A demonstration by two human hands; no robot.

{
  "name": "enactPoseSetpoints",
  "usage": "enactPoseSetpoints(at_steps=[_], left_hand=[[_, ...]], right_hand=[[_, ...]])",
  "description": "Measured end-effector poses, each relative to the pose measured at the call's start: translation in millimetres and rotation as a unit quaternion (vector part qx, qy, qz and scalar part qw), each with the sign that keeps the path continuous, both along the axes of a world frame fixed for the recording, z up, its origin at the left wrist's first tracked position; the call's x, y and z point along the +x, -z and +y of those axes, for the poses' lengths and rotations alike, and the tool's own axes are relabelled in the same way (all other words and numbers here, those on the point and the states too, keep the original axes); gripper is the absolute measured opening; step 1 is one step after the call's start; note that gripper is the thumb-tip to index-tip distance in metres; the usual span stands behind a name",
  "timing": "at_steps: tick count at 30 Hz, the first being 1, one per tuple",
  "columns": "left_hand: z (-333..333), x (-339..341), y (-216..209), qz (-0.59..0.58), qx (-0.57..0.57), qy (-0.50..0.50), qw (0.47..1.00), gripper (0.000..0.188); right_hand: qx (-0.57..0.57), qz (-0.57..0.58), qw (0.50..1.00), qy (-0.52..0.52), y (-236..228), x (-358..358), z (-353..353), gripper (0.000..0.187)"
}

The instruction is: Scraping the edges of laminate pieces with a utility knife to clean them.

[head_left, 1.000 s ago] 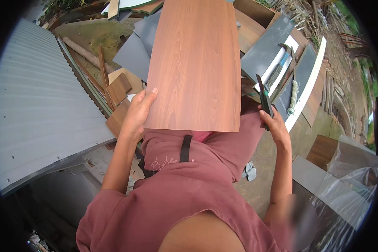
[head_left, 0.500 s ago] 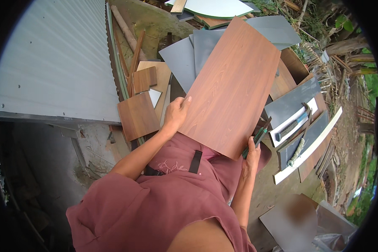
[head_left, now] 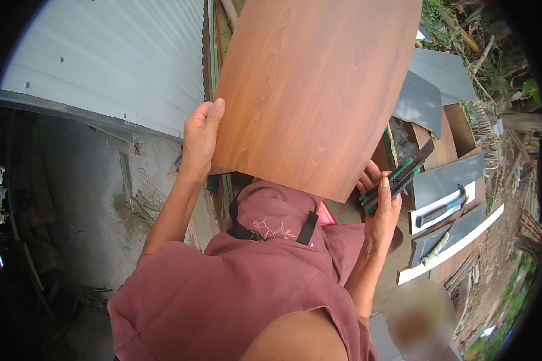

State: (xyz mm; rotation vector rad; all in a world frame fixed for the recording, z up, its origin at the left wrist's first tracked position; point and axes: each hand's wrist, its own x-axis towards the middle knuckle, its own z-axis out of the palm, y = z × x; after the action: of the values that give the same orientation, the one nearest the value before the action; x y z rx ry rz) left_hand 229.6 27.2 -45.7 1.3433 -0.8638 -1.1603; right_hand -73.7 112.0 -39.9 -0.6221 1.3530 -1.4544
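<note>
A large reddish-brown wood-grain panel [head_left: 307, 90] tilts up in front of me, its far end cut off by the top of the view. My left hand [head_left: 200, 137] grips its left edge, thumb on the face and fingers behind. My right hand [head_left: 384, 207], beside the lower right corner, is closed around a green-and-black utility knife [head_left: 397, 179]. The knife's dark blade points up and to the right. Some right fingertips are close to the panel's edge; I cannot tell whether they touch it.
Corrugated metal sheeting [head_left: 114, 60] stands at the left above a grey concrete wall [head_left: 156, 192]. On the right lie grey boards [head_left: 445, 180], a white strip [head_left: 457, 245] and a curved tool with a wrapped handle [head_left: 438, 248]. Dry branches and plants edge the far right.
The panel has come up and closer, covering more of the boards behind. My left hand rose leftward with it. My right hand shifted right, and the knife shows more fully.
</note>
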Motion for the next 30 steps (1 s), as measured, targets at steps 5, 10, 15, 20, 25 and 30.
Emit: enactPoseSetpoints(at_steps=[5, 10, 15, 20, 25, 30], left_hand=[[7, 78, -22, -0.097, -0.031, -0.111, 0.989, 0.034], [19, 114, -4, -0.219, -0.013, -0.177, 0.959, 0.035], [26, 139, 86, -0.321, 0.025, -0.174, 0.930, 0.040], [39, 137, 138, -0.444, 0.106, -0.140, 0.879, 0.046], [57, 146, 206, -0.546, 0.195, -0.117, 0.807, 0.047], [87, 150, 245, -0.540, 0.225, -0.156, 0.796, 0.048]], right_hand=[[-0.031, -0.013, 0.999, -0.022, -5, 2, -16, 0.026], [-0.014, -0.007, 0.999, 0.037, 10, -30, 0, 0.025], [0.024, 0.026, 0.993, 0.112, 2, -54, 23, 0.028], [0.031, 0.016, 0.988, 0.154, 10, -66, 37, 0.026], [0.042, -0.015, 0.984, 0.170, 14, -68, 42, 0.024], [0.056, -0.016, 0.986, 0.155, 18, -64, 38, 0.025]])
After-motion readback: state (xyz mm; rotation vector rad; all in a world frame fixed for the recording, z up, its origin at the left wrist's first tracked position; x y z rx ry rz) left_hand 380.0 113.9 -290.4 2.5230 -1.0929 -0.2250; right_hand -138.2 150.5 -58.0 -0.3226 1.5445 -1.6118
